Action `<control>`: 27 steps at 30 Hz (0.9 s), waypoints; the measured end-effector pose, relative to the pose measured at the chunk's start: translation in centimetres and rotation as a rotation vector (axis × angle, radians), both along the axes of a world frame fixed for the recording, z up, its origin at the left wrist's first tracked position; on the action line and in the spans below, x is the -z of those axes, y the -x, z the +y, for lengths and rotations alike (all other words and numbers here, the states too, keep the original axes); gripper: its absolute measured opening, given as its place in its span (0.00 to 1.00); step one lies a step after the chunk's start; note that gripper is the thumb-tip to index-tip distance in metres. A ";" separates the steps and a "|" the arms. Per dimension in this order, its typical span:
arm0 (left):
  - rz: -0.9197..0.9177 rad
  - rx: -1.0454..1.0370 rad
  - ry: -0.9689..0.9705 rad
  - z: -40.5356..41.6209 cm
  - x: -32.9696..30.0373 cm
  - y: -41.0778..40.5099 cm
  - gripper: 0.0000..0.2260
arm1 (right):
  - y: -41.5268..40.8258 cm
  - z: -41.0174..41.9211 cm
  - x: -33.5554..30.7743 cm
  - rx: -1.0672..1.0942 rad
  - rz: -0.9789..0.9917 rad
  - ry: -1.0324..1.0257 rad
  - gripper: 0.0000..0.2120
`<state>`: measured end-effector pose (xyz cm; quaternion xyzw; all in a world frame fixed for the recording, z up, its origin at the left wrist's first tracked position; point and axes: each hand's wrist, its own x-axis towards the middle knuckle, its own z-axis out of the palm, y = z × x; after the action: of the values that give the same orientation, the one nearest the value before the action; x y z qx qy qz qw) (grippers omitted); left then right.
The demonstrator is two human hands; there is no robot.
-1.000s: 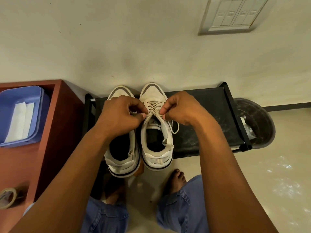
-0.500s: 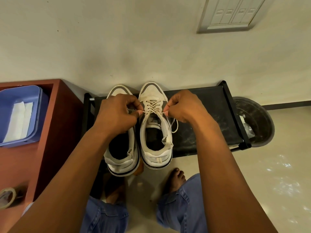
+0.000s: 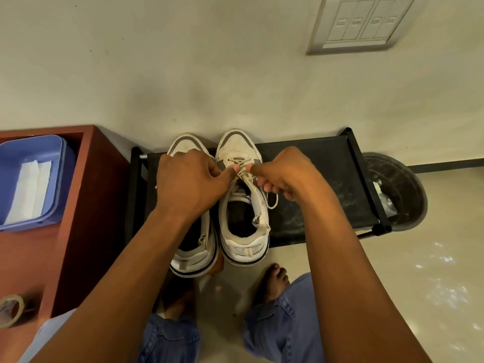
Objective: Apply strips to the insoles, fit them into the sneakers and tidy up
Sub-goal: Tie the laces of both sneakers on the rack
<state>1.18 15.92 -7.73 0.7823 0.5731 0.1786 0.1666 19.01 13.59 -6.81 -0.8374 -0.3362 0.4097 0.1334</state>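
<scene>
Two white and grey sneakers stand side by side on a low black rack, toes to the wall. The right sneaker shows its dark opening and its laces. My left hand pinches the laces from the left, partly covering the left sneaker. My right hand pinches the laces from the right, and a lace loop hangs below its fingers. Both hands meet over the right sneaker's tongue. Whether insoles lie inside the shoes is hidden in the dark openings.
A red-brown cabinet stands left of the rack, with a blue tray holding white strips and a tape roll on it. A dark round bin sits right of the rack. My bare feet stand before the rack.
Both hands have drawn closer together over the right sneaker's laces, the thumbs now nearly touching, after pulling the laces slightly apart half a second ago. The sneakers have not moved.
</scene>
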 end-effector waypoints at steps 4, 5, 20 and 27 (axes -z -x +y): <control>-0.003 -0.075 0.048 -0.3 0.2 -0.5 0.23 | 0.8 0.3 0.0 0.002 0.007 0.016 0.31; -0.042 -0.094 0.067 -0.4 0.1 -0.6 0.22 | 0.8 0.4 -0.1 0.007 0.024 0.005 0.23; -0.877 -0.086 0.166 -0.2 -0.8 -1.3 0.05 | 2.0 -0.1 -1.9 -0.079 0.454 -0.559 0.11; -0.928 -0.073 0.051 0.1 -0.5 -1.1 0.08 | 2.4 -0.3 -2.0 -0.290 0.343 -0.561 0.08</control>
<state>2.31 16.01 -7.26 0.5948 0.4693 0.5012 0.4181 16.58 13.28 -4.81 -0.6310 -0.5235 0.4505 0.3532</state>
